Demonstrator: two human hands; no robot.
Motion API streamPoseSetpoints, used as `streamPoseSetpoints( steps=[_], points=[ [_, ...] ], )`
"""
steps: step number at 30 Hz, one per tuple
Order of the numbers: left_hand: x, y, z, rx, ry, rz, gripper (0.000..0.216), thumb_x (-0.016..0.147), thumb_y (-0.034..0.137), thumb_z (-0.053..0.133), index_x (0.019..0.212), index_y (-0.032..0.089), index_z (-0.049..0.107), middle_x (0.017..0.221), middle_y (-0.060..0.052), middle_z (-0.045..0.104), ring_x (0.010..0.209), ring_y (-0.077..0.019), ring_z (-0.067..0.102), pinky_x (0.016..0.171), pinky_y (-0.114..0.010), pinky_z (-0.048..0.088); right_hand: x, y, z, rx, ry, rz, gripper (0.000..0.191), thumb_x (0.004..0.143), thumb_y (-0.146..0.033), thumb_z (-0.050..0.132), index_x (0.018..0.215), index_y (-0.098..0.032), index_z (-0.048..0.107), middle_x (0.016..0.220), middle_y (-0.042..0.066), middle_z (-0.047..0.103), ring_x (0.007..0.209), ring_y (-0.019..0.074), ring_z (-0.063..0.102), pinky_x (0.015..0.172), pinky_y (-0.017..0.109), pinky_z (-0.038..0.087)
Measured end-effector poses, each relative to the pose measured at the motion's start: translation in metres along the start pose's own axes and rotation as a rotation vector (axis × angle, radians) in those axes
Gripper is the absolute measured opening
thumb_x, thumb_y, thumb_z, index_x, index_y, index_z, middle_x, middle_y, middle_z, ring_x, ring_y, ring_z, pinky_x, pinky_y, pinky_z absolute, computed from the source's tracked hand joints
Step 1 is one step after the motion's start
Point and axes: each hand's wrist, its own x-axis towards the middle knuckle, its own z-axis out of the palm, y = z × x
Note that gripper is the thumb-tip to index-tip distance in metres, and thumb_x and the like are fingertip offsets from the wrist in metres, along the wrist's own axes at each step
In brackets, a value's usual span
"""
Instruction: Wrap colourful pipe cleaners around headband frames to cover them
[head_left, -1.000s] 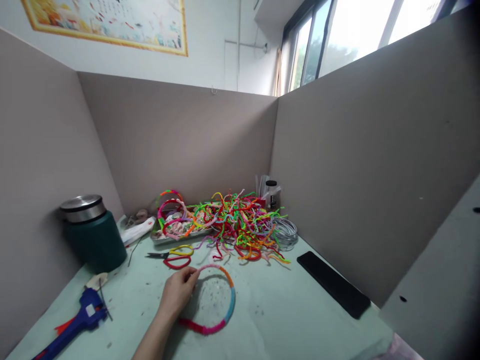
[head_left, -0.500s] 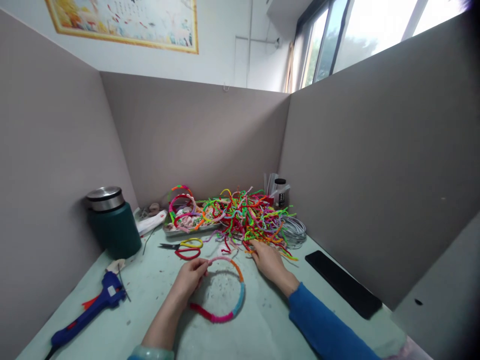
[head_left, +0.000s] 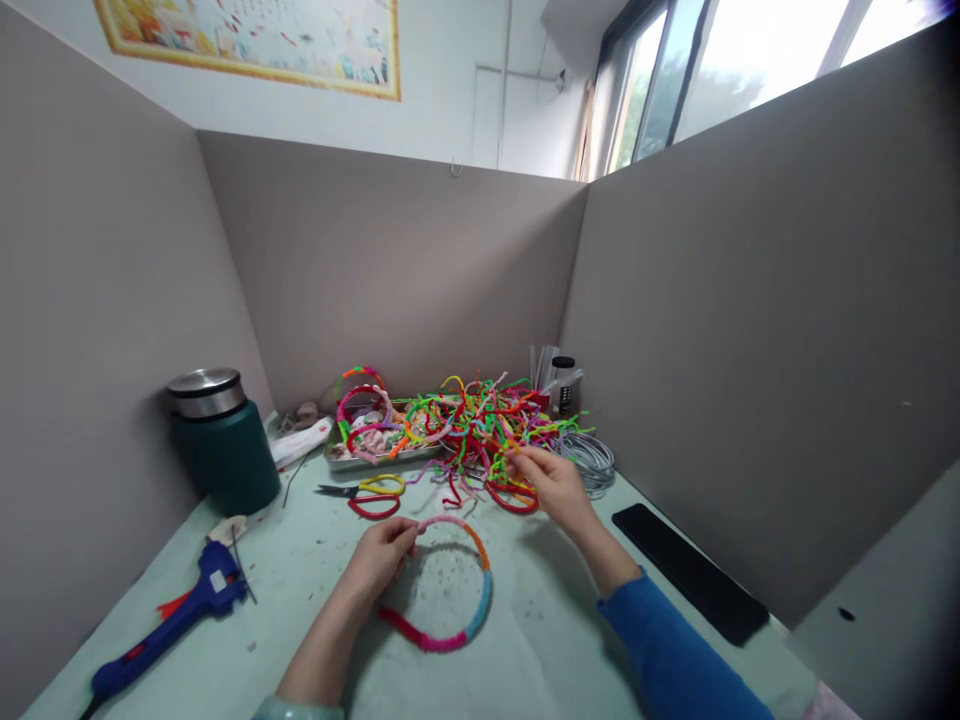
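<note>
My left hand [head_left: 381, 558] pinches the pink end of a ring wrapped in fuzzy coloured pipe cleaner [head_left: 486, 598]. Pink, orange, blue, magenta and red sections run around the ring, and its red end lies close to my left wrist. My right hand [head_left: 551, 485] is raised at the front of a tangled pile of pipe cleaners [head_left: 487, 415], its fingertips closed on an orange pipe cleaner [head_left: 513, 449]. The strand's far part blends into the pile. Below those fingers lies a red looped handle [head_left: 517, 498], partly covered by strands.
Scissors [head_left: 367, 492] with yellow and red handles lie left of the pile. Behind them stands a metal tray [head_left: 375, 462] with finished rings. A blue glue gun [head_left: 202, 595] and green flask [head_left: 225, 445] are at left; coiled wire [head_left: 592, 462] and a black phone-like slab [head_left: 690, 573] are at right.
My right hand has lifted from the pile's front edge and moved slightly right, with an orange pipe cleaner in its fingertips. The red looped handle now shows. My left hand and the ring stay nearly still.
</note>
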Motion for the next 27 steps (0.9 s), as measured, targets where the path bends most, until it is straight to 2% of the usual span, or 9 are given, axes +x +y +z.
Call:
streamPoseSetpoints(
  steps=[4, 8, 11, 13, 16, 19, 21, 25, 27],
  points=[
    [0.001, -0.002, 0.001, 0.131, 0.012, 0.041, 0.043, 0.063, 0.058, 0.055, 0.072, 0.016, 0.059, 0.051, 0.006, 0.048, 0.038, -0.0069, 0.034, 0.039, -0.021, 0.024, 0.003, -0.018, 0.006, 0.317, 0.025, 0.113, 0.03, 0.076, -0.044, 0.063, 0.086, -0.016, 0.069, 0.067, 0.003, 0.066, 0.062, 0.0165, 0.059, 0.061, 0.027, 0.048],
    [0.0, -0.006, -0.001, 0.402, 0.062, 0.196, 0.035, 0.074, 0.046, 0.05, 0.073, 0.015, 0.067, 0.058, -0.001, 0.06, 0.056, -0.0145, 0.052, 0.052, -0.023, 0.034, 0.009, -0.02, 0.018, 0.507, 0.048, 0.222, 0.03, 0.068, -0.042, 0.071, 0.082, -0.015, 0.069, 0.065, 0.003, 0.066, 0.06, 0.0154, 0.06, 0.058, 0.026, 0.049],
    [-0.001, -0.007, -0.002, 0.609, 0.097, 0.264, 0.029, 0.078, 0.036, 0.047, 0.08, 0.018, 0.07, 0.074, -0.005, 0.068, 0.075, -0.019, 0.059, 0.066, -0.026, 0.039, 0.016, -0.02, 0.028, 0.687, 0.064, 0.267, 0.031, 0.065, -0.039, 0.074, 0.084, -0.016, 0.067, 0.067, 0.002, 0.066, 0.061, 0.0154, 0.062, 0.059, 0.027, 0.052],
    [-0.003, -0.005, -0.002, 0.682, 0.171, 0.296, 0.027, 0.077, 0.033, 0.051, 0.088, 0.019, 0.071, 0.088, -0.008, 0.069, 0.089, -0.0225, 0.059, 0.076, -0.03, 0.04, 0.018, -0.022, 0.037, 0.796, 0.053, 0.314, 0.029, 0.064, -0.036, 0.076, 0.083, -0.016, 0.067, 0.067, 0.002, 0.066, 0.06, 0.0152, 0.063, 0.058, 0.027, 0.053],
    [-0.006, 0.0, -0.001, 0.57, 0.3, 0.396, 0.035, 0.077, 0.036, 0.053, 0.104, 0.018, 0.066, 0.107, -0.011, 0.064, 0.094, -0.0227, 0.058, 0.083, -0.032, 0.042, 0.016, -0.021, 0.057, 0.923, 0.009, 0.401, 0.025, 0.064, -0.031, 0.076, 0.081, -0.016, 0.066, 0.067, 0.002, 0.065, 0.061, 0.0144, 0.063, 0.058, 0.026, 0.053],
    [-0.008, 0.008, -0.001, 0.296, 0.295, 0.48, 0.04, 0.079, 0.04, 0.052, 0.111, 0.019, 0.061, 0.115, -0.009, 0.061, 0.099, -0.0207, 0.057, 0.085, -0.03, 0.043, 0.008, -0.015, 0.082, 0.964, -0.072, 0.445, 0.025, 0.066, -0.03, 0.075, 0.083, -0.015, 0.066, 0.068, 0.002, 0.065, 0.061, 0.0135, 0.062, 0.057, 0.025, 0.052],
    [-0.008, 0.01, 0.0, 0.158, 0.221, 0.476, 0.039, 0.079, 0.042, 0.052, 0.109, 0.018, 0.061, 0.107, -0.008, 0.064, 0.098, -0.0199, 0.057, 0.084, -0.028, 0.043, 0.001, -0.01, 0.096, 0.964, -0.118, 0.434, 0.027, 0.067, -0.033, 0.074, 0.085, -0.015, 0.065, 0.068, 0.002, 0.065, 0.062, 0.0138, 0.062, 0.058, 0.025, 0.052],
    [-0.002, 0.007, 0.001, 0.078, 0.152, 0.365, 0.037, 0.08, 0.047, 0.047, 0.088, 0.015, 0.063, 0.07, -0.003, 0.064, 0.066, -0.0162, 0.057, 0.062, -0.024, 0.043, -0.006, 0.002, 0.108, 0.917, -0.128, 0.378, 0.03, 0.069, -0.034, 0.072, 0.092, -0.015, 0.064, 0.073, 0.003, 0.067, 0.066, 0.0149, 0.063, 0.06, 0.026, 0.052],
    [0.001, 0.005, 0.001, 0.069, 0.159, 0.347, 0.038, 0.079, 0.048, 0.049, 0.084, 0.014, 0.064, 0.072, -0.003, 0.065, 0.067, -0.0161, 0.056, 0.06, -0.023, 0.042, -0.007, 0.008, 0.108, 0.876, -0.091, 0.379, 0.031, 0.069, -0.035, 0.072, 0.092, -0.015, 0.064, 0.074, 0.004, 0.067, 0.064, 0.0141, 0.063, 0.057, 0.024, 0.051]
  ],
)
